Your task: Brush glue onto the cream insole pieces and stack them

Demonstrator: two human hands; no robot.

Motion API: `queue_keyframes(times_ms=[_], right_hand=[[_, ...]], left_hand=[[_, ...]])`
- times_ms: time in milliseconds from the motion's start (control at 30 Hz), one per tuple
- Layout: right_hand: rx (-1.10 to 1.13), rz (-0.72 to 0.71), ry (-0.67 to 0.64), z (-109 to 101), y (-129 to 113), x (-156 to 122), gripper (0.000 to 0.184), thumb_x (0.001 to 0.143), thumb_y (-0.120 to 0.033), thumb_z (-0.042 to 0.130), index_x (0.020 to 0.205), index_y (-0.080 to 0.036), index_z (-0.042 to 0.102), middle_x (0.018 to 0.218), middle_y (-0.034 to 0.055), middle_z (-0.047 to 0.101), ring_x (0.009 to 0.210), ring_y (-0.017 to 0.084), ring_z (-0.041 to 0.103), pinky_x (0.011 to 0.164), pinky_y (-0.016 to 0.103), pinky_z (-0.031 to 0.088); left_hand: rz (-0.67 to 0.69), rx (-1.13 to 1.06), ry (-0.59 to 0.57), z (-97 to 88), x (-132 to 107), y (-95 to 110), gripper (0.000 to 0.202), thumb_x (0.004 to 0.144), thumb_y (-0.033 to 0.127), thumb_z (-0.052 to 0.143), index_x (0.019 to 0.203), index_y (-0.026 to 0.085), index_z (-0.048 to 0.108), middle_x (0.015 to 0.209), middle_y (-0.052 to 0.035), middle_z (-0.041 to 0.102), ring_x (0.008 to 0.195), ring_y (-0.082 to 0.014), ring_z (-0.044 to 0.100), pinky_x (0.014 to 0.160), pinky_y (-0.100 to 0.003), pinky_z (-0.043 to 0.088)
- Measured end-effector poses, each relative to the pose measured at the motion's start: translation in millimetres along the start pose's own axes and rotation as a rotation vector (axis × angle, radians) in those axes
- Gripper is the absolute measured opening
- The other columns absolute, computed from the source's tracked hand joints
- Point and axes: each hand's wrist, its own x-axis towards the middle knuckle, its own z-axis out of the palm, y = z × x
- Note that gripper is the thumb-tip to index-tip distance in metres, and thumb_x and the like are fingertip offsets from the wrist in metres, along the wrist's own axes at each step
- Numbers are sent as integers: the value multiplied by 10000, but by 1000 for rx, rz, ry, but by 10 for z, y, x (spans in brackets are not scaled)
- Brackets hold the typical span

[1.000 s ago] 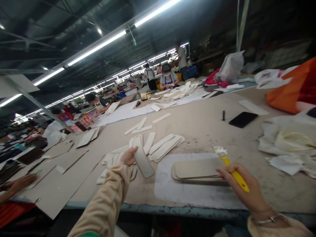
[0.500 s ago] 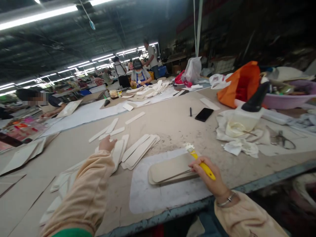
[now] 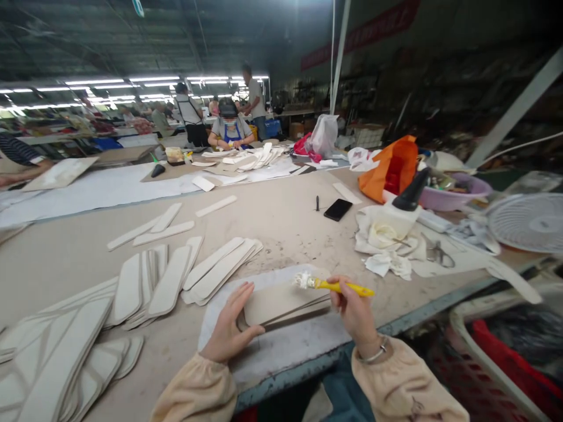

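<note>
My right hand [image 3: 352,310] is closed round the yellow handle of a small brush [image 3: 328,285]; its white bristles hover over a stack of long beige rounded strips [image 3: 281,302]. My left hand [image 3: 229,328] lies with fingers spread at the left end of that stack, touching it. The stack rests on a pale mat [image 3: 285,346] near the table's front edge. More pale strips [image 3: 176,275] are fanned out on the table to the left of the stack.
A glue bottle with a black nozzle [image 3: 407,202] stands on crumpled white rags; scissors [image 3: 435,252], a black phone [image 3: 338,209], an orange bag [image 3: 387,170], a purple basin [image 3: 453,196] and a fan [image 3: 525,223] lie to the right. Other people work at the far end.
My left hand let go of a strip on the fanned pile and came over to the stack's left end. My right hand swung the brush over the stack. The view turned right.
</note>
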Motion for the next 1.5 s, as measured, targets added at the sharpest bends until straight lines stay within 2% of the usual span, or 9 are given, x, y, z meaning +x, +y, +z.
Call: queue_keyframes(times_ms=[167, 333, 667, 767, 900, 1167, 1267, 1400, 1500], right_hand=[[164, 113, 52, 14, -38, 92, 301, 832, -486, 468, 818, -201, 565, 437, -89, 286, 371, 78, 208, 372, 208, 183], [70, 160, -14, 109, -19, 94, 323, 826, -523, 480, 814, -210, 559, 429, -100, 264, 362, 74, 192, 361, 202, 176], [-324, 188, -311, 848, 1, -7, 318, 852, -499, 467, 817, -201, 573, 449, -78, 380, 374, 84, 317, 378, 218, 231], [-444, 142, -324, 931, -13, 20, 302, 849, -468, 477, 783, -195, 590, 458, -66, 416, 398, 93, 353, 408, 229, 270], [-603, 69, -260, 759, -101, 135, 308, 843, -445, 470, 754, -191, 621, 452, -55, 439, 428, 111, 407, 455, 242, 316], [-948, -7, -59, 31, -469, 389, 349, 837, -449, 429, 755, -178, 634, 431, -52, 458, 441, 133, 475, 487, 247, 348], [-1141, -147, -13, -132, -622, 364, 340, 867, -431, 411, 785, -186, 632, 506, -27, 544, 512, 145, 543, 523, 244, 365], [-1364, -439, -60, -67, -640, 154, 280, 912, -355, 402, 863, -192, 625, 752, 29, 669, 696, 160, 625, 624, 242, 394], [-1629, -520, -233, 182, -469, -121, 208, 901, -243, 423, 816, -190, 606, 675, 36, 644, 626, 168, 606, 567, 257, 362]], left_hand=[[-98, -64, -14, 44, -24, -110, 735, 673, 395, 714, 1342, 272, 435, 1346, -96, 510, 1243, -307, 457, 1053, -457, 353], [-105, -181, 35, 58, -48, -97, 784, 622, 375, 756, 1334, 265, 448, 1355, -99, 501, 1243, -307, 456, 1062, -450, 341], [-186, -366, 82, 76, -44, -68, 939, 566, 325, 799, 1391, 248, 356, 1272, -94, 575, 1173, -276, 524, 1049, -411, 348], [-193, -378, 97, 73, -41, -68, 931, 564, 312, 797, 1387, 245, 366, 1248, -82, 594, 1159, -272, 536, 1045, -401, 355], [-154, -303, 89, 71, -42, -82, 895, 602, 326, 772, 1391, 229, 360, 1248, -87, 596, 1153, -265, 544, 1037, -385, 369], [-64, -63, 42, 127, -81, -175, 810, 714, 371, 680, 1405, 187, 299, 1307, -106, 541, 1205, -247, 503, 1038, -398, 382], [-27, -3, 30, 133, -82, -198, 812, 742, 397, 654, 1415, 177, 256, 1313, -113, 531, 1217, -237, 492, 1042, -395, 383], [0, 40, 29, 118, -73, -189, 813, 750, 429, 645, 1416, 189, 245, 1328, -115, 519, 1223, -235, 488, 1044, -393, 388], [-4, 58, 31, 120, -74, -184, 840, 727, 463, 663, 1413, 197, 257, 1331, -113, 521, 1225, -242, 490, 1037, -392, 400]])
